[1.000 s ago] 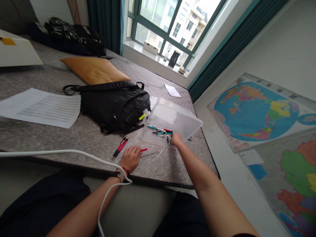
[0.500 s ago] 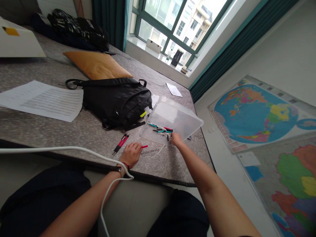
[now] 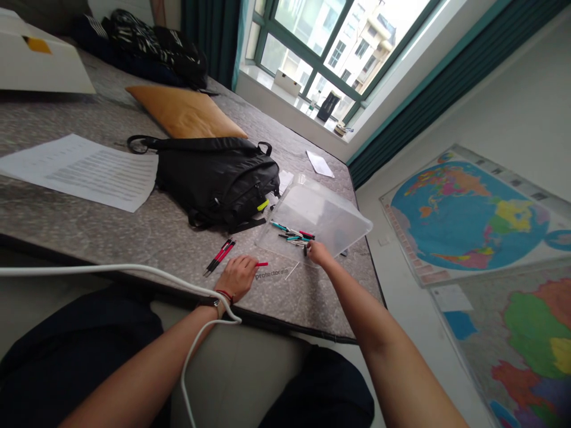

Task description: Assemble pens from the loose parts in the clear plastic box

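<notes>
left hand (image 3: 238, 274): palm down on gray surface (image 3: 276, 300), fingers part-curled, red stick (image 3: 263, 264) projecting at 3 o'clock; gripped or merely pinned, cannot tell. two red-black pens (image 3: 219, 257) at its 10 o'clock. right hand (image 3: 319, 254): fingers drawn in at near edge of clear tray (image 3: 339, 220); grip on contents cannot tell. loose pens (image 3: 292, 235) in tray, its 10 o'clock.

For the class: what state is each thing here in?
Left hand: resting, fingers at a red pen
Right hand: at the pen pile
Clear tray: holding loose pens
Two red-black pens: side by side
Backpack: lying down; zips unclear
Printed sheet: flat, print up
Brown packet: lying flat
Teal curtains: drawn aside
</notes>
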`<action>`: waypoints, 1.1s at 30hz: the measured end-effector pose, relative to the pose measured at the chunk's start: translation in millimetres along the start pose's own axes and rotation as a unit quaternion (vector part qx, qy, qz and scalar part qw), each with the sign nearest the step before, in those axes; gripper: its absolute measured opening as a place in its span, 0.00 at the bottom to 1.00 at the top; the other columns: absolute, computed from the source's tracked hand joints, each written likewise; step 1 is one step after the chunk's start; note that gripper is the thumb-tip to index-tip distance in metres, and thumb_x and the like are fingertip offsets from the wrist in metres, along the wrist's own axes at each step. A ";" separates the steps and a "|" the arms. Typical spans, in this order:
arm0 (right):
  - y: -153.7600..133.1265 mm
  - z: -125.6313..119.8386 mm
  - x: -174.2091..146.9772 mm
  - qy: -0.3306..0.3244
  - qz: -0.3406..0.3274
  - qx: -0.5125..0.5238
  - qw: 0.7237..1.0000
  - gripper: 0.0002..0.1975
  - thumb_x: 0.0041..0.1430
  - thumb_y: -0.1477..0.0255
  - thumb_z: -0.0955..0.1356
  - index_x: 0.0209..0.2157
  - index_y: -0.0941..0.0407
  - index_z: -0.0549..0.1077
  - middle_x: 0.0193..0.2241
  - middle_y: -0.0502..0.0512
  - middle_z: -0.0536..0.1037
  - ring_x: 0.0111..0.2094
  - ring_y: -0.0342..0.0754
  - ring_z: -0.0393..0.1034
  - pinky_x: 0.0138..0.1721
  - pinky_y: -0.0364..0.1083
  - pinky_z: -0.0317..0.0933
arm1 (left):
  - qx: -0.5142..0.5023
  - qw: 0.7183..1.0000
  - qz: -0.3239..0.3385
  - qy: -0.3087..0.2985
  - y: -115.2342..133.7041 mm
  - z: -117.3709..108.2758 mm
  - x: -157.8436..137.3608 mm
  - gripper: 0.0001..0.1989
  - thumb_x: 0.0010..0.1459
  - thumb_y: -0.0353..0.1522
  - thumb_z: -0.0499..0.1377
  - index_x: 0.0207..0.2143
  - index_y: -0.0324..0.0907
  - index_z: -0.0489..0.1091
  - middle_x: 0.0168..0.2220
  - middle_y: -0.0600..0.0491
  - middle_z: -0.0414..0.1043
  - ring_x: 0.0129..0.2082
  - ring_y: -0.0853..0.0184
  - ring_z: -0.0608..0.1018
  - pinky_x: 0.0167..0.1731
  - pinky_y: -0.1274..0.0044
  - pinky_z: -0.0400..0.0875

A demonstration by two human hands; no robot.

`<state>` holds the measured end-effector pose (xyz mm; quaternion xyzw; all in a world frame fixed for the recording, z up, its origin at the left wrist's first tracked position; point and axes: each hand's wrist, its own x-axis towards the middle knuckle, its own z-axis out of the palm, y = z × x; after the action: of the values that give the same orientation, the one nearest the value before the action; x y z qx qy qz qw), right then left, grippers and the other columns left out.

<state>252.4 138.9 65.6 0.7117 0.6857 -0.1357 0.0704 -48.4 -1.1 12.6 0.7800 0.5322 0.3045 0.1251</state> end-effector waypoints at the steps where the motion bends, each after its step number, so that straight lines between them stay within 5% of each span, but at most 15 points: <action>1: -0.9 -0.9 -0.2 0.005 0.007 0.015 1.000 0.18 0.47 0.82 0.69 0.42 0.59 0.75 0.38 0.59 0.79 0.40 0.50 0.73 0.39 0.40 0.59 | 0.000 1.000 -0.003 0.001 0.2 -0.4 0.0 0.12 0.68 0.34 0.47 0.44 0.44 0.69 0.43 0.46 0.73 0.46 0.58 0.72 0.46 0.65 0.64; 6: -8.7 -1.7 -15.3 0.071 0.036 0.127 0.989 0.16 0.51 0.77 0.68 0.43 0.60 0.75 0.36 0.59 0.79 0.39 0.49 0.73 0.39 0.42 0.62 | 0.004 1.000 -0.008 0.005 0.8 -1.2 -0.3 0.12 0.68 0.34 0.46 0.43 0.44 0.69 0.42 0.47 0.73 0.44 0.59 0.72 0.46 0.66 0.64; 10: -34.8 23.7 -57.2 0.111 0.050 0.276 0.953 0.20 0.58 0.66 0.62 0.48 0.60 0.73 0.33 0.55 0.78 0.32 0.46 0.73 0.31 0.41 0.66 | 0.018 1.000 -0.010 0.011 0.4 0.4 -0.7 0.13 0.68 0.34 0.45 0.42 0.43 0.68 0.41 0.46 0.73 0.43 0.58 0.72 0.45 0.66 0.64; 12: -58.4 45.7 -83.7 0.101 0.054 0.529 0.841 0.20 0.52 0.62 0.68 0.43 0.60 0.76 0.30 0.54 0.77 0.30 0.46 0.72 0.28 0.41 0.66 | 0.023 1.000 -0.009 0.009 0.1 1.4 -0.9 0.12 0.68 0.34 0.45 0.42 0.43 0.68 0.40 0.46 0.72 0.43 0.58 0.72 0.45 0.65 0.64; 14: -86.3 67.6 -107.3 0.080 0.037 0.641 0.762 0.19 0.48 0.61 0.72 0.39 0.58 0.77 0.30 0.52 0.77 0.29 0.45 0.72 0.26 0.41 0.66 | 0.026 1.000 -0.009 0.007 0.1 2.0 -1.3 0.12 0.68 0.33 0.45 0.42 0.43 0.68 0.41 0.46 0.72 0.43 0.58 0.72 0.45 0.66 0.64; 20: -148.8 94.4 -137.5 0.116 0.031 0.737 0.665 0.19 0.48 0.61 0.74 0.40 0.57 0.77 0.34 0.54 0.79 0.32 0.47 0.73 0.28 0.43 0.70 | 0.051 0.999 -0.006 0.011 2.0 0.4 -2.8 0.13 0.68 0.33 0.44 0.42 0.43 0.68 0.41 0.46 0.73 0.43 0.58 0.72 0.45 0.66 0.64; 26: -155.2 86.5 -128.9 0.164 0.027 0.734 0.658 0.17 0.50 0.61 0.72 0.39 0.57 0.77 0.31 0.54 0.78 0.32 0.48 0.74 0.26 0.42 0.69 | 0.055 0.998 0.002 0.015 3.5 -0.8 -2.6 0.13 0.68 0.32 0.44 0.42 0.43 0.67 0.40 0.46 0.73 0.43 0.58 0.72 0.44 0.66 0.65; 30: -154.4 84.0 -126.0 0.170 0.005 0.674 0.719 0.14 0.53 0.62 0.70 0.37 0.56 0.78 0.32 0.55 0.79 0.33 0.49 0.74 0.29 0.45 0.70 | 0.062 0.998 0.009 0.005 2.1 -0.2 -1.8 0.12 0.68 0.32 0.44 0.43 0.43 0.66 0.40 0.46 0.72 0.42 0.58 0.73 0.43 0.66 0.65; 33: -159.0 84.0 -132.0 0.209 -0.034 0.597 0.774 0.11 0.58 0.65 0.67 0.37 0.54 0.79 0.36 0.56 0.79 0.39 0.50 0.74 0.41 0.48 0.70 | 0.062 0.998 0.009 0.001 -0.7 2.3 -2.0 0.12 0.68 0.32 0.44 0.43 0.43 0.66 0.40 0.46 0.72 0.42 0.58 0.73 0.42 0.66 0.65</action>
<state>83.1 -3.5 37.5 0.5978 0.4888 -0.3675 -0.5183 -48.1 -2.3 9.8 0.7906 0.5436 0.2723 0.0733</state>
